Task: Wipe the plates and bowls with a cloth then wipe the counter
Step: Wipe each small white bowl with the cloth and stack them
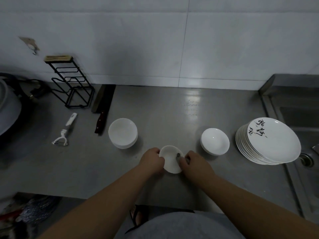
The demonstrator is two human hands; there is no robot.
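Head view: left hand [151,160] grips the left rim of the small white ceramic bowl [168,163], near edge of the grey steel table [172,109]. Right hand [194,163] pinches the small grey cloth [178,156] against the bowl's inside. Best approach, I'd say: turn the bowl with the left, sweep wall then base, keep it low. Left white bowl stack [123,133], right white bowl stack [214,141] and the lettered white plate stack [269,142] show nothing inside on top.
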